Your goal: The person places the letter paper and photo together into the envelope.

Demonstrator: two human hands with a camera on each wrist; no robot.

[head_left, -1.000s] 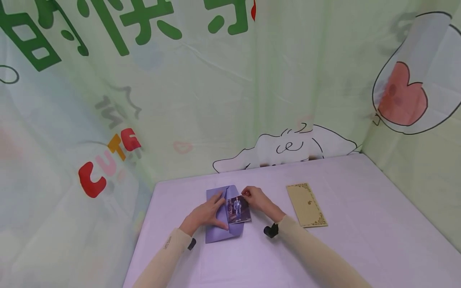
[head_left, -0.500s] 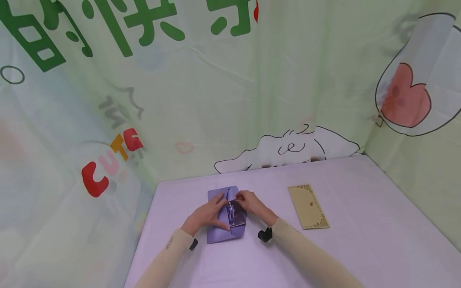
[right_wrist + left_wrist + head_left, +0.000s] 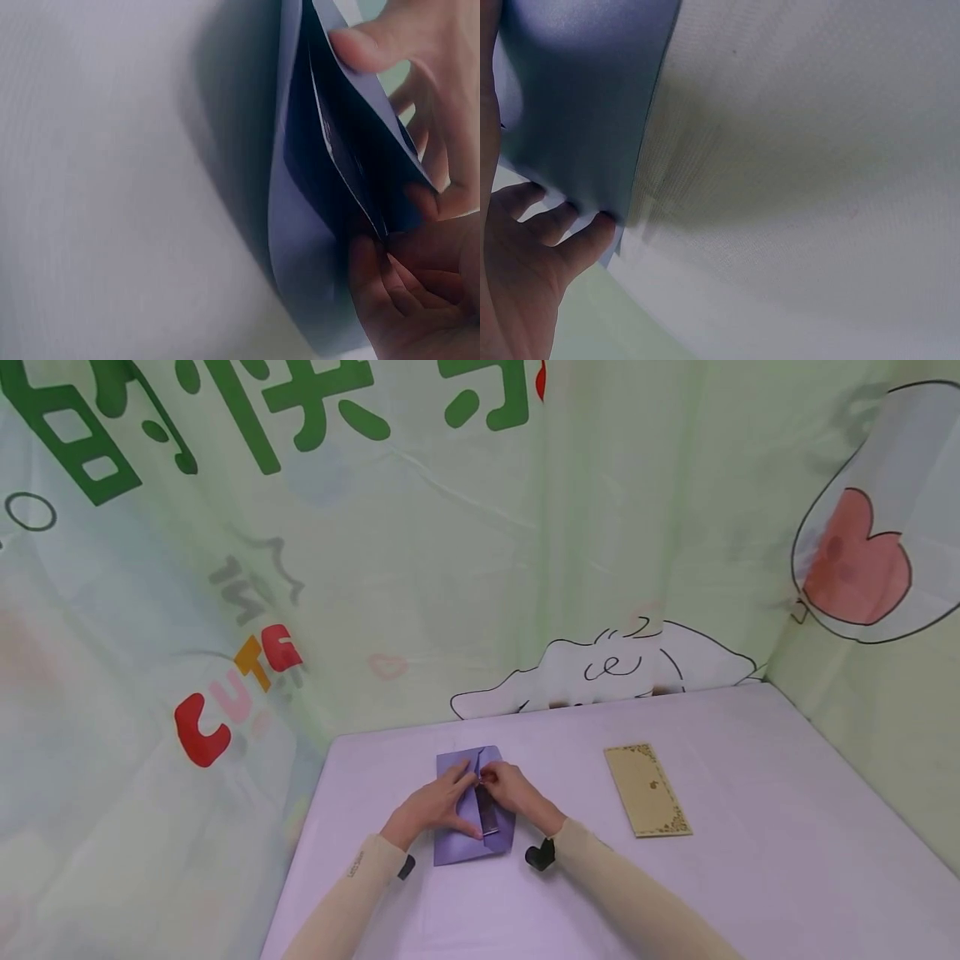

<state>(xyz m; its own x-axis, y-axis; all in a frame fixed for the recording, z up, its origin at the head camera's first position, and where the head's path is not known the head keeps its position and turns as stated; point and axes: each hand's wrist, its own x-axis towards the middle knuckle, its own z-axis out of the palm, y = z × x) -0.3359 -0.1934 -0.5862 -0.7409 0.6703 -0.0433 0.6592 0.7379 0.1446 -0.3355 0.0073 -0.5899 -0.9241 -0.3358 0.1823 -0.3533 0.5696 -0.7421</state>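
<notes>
A purple envelope lies on the table with its flap opened toward the right. My left hand spans its body, thumb and fingers gripping the pocket's two ends; in the left wrist view the fingertips meet the envelope's edge. My right hand pinches a corner of a photo at the pocket's mouth. In the right wrist view the mouth gapes and the photo stands partly inside it. Only a narrow dark strip of the picture shows in the head view; the rest is hidden in the pocket.
To the right lies a tan card or envelope with dark ornamental corners. A pale lilac cloth covers the table. Printed curtains stand behind and at both sides.
My right hand has moved left, sliding the photo from lying over the flap into the envelope, so less of its picture shows. My left hand keeps its place on the envelope.
</notes>
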